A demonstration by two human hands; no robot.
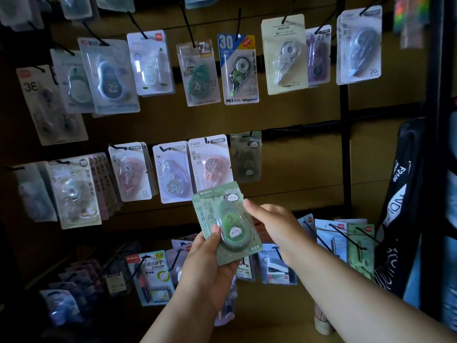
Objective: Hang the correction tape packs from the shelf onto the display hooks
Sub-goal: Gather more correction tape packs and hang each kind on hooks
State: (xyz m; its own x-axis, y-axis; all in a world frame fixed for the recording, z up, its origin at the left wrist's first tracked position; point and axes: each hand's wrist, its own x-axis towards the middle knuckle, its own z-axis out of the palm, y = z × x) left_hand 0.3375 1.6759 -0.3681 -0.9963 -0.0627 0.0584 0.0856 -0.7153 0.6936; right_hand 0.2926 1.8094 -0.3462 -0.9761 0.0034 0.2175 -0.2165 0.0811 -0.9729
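Fingers of the left hand [210, 268]: curled around the lower left part of a small fan of green correction tape packs [228, 224], thumb [214, 233] lying on the front card beside the blister. Grasping, firm by the look of it.

Fingers of the right hand [269, 221]: at the right edge of the front pack, near its upper corner, fingertips touching or just behind the card. Whether they pinch it or merely steady it cannot be told; the contact is hidden by the hand itself.

Packs held: at least two, overlapped, the front one showing a panda motif and a green dispenser. Position: near the viewer, centre of the scene, just below the middle row of the display and not on any hook.

Matching item: one dark-looking panda pack [246, 155] already hanging on the hook at the right end of the middle row, directly above and beyond the held packs. Likely destination, as a judgement.

Progress: one matching pack hung; the held packs remain. Source shelf not identifiable.

Surroundings: pink pack [210, 162] hanging just left of the panda pack; upper row of assorted tape packs, including a blue "30" pack [238, 70]; lower hooks with pens and stationery at near left and right.
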